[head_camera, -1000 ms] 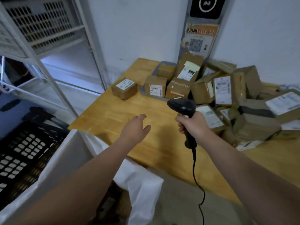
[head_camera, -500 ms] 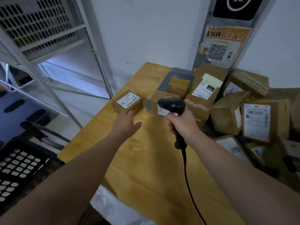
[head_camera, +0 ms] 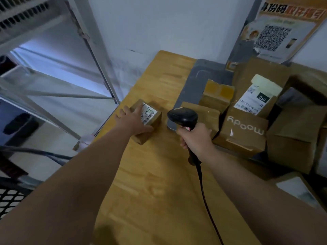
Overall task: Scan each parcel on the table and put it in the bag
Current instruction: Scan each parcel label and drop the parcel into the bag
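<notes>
Since half a second ago: left grip [head_camera: 131,121] has reached forward onto small brown cardboard parcel [head_camera: 150,114] with a white label, centre-left of frame, near left edge of light wooden table [head_camera: 159,191]. Fingers draped over its top, thumb against near side: holding it, parcel not lifted. Centre: right grip [head_camera: 194,138] wrapped tight round handle of black corded barcode scanner [head_camera: 183,116], head turned toward parcel. Right: heap of brown cardboard parcels [head_camera: 247,131], waiting. Step, as judged: pick-and-scan. Next move needs label clear of fingers, facing scanner. Bag out of view.
</notes>
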Tool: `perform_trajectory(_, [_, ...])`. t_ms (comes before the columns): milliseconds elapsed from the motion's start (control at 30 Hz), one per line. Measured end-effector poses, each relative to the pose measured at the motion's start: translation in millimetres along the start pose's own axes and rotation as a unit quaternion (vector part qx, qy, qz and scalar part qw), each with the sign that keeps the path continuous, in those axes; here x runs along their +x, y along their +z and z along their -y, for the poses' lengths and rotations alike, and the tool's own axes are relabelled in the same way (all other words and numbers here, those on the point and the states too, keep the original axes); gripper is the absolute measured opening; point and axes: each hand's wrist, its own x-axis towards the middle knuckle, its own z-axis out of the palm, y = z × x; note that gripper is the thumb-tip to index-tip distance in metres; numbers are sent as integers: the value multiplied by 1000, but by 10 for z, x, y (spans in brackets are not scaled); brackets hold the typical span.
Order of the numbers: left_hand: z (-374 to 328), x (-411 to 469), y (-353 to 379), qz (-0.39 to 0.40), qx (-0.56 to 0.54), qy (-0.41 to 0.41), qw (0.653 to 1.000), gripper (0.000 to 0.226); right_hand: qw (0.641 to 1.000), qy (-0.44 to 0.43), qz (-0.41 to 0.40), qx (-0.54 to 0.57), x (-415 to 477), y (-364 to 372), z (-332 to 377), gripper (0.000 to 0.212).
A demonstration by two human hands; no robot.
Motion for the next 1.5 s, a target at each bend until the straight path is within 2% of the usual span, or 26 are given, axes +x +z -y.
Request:
perform_trajectory(100, [0,-80,56,-18,-38,-4,999,111,1000,-9,6,-10,-19,53,-3,15])
perform_trajectory(167, [-26,-242,96,-48,-147,-20,988,112,998,-52,-7,-25,-87,90,-43,23])
perform_trajectory(200, [-37,-338,124,-61,-242,-37,968,114,996,-79,-14,-29,-147,105,-71,30])
perform_trajectory(267, [-74,-576,162,-69,-461,-77,881,123,992,-123,-26,-18,-298,117,-128,33])
perform_trajectory(333, [-159,-876,174,-41,-607,-116,785,122,989,-143,-37,4,-449,89,-175,35])
perform_trajectory(400, [-285,-1190,195,9,-670,-134,730,99,988,-147,-37,19,-619,40,-210,46])
perform_trajectory(467, [-439,-1475,222,43,-697,-132,704,81,987,-153,-24,36,-806,-39,-249,64])
perform_trajectory(533, [-611,-1727,267,62,-701,-126,699,79,984,-167,-23,54,-1045,-145,-289,69])
perform_trajectory(600, [-796,-1995,298,84,-704,-119,696,82,979,-190,-58,44,-1278,-280,-364,72])
perform_trajectory(667, [-967,-2254,368,92,-694,-99,707,83,973,-204,-98,44,-1483,-471,-482,70])
perform_trajectory(733, [-1093,-2490,448,81,-663,-73,740,92,972,-187,-111,86,-1688,-750,-637,59])
perform_trajectory(800, [-1157,-2672,524,52,-600,-51,797,99,976,-142,-80,142,-1891,-1090,-831,42])
perform_trajectory(867, [-1190,-2847,589,40,-557,-11,829,89,981,-101,-55,155,-2088,-1432,-1071,23])
perform_trajectory(900, [-1207,-2935,628,63,-555,20,829,78,982,-81,-47,165,-2184,-1584,-1194,19])
perform_trajectory(1000, [-1286,-3198,779,195,-582,96,783,46,975,-59,-21,214,-2489,-1923,-1437,18])
perform_trajectory(1033, [-1317,-3292,830,218,-577,110,779,41,972,-63,-19,226,-2579,-2008,-1487,13])
perform_trajectory(1100, [-1381,-3463,917,231,-577,114,775,34,969,-59,-24,240,-2730,-2140,-1544,7])
perform_trajectory(1200, [-1454,-3687,1006,245,-586,104,766,23,966,-18,-48,253,-2843,-2245,-1635,27])
perform_trajectory(1300, [-1498,-3815,1092,211,-577,86,785,34,963,23,-97,250,-2932,-2271,-1694,38])
perform_trajectory(1367, [-1505,-3848,1167,160,-590,48,790,48,960,38,-117,252,-3014,-2282,-1725,27])
perform_trajectory(1433, [-1494,-3876,1235,112,-609,16,785,51,965,34,-105,240,-3118,-2279,-1755,10])
perform_trajectory(1500, [-1484,-3890,1302,73,-595,10,800,50,982,16,-78,172,-3203,-2252,-1814,14])
